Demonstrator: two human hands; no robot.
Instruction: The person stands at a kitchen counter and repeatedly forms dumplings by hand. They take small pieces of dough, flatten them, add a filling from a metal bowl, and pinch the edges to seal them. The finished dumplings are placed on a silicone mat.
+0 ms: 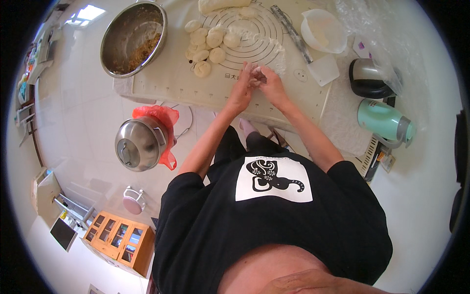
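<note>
My left hand (242, 86) and my right hand (271, 83) meet above the front part of a floured pastry mat (205, 90). Their fingers are floury and bunched together; whether a bit of dough is between them, I cannot tell. Several round dough pieces (217, 55) lie clustered on the mat beyond my left hand, some touching. A larger roll of dough (222, 5) rests at the far edge. To the right of the mat's printed circles lies a floured rolling pin (290, 31), with a white dough scraper (323, 70) near its close end.
A steel bowl (161, 44) with a brown filling (145, 51) stands at the table's left. White bowl (312, 40), kettle (367, 79), mint-green thermos jug (382, 119) and clear plastic sheeting (371, 25) are at right. A lidded steel pot (139, 143) stands below the table's left side.
</note>
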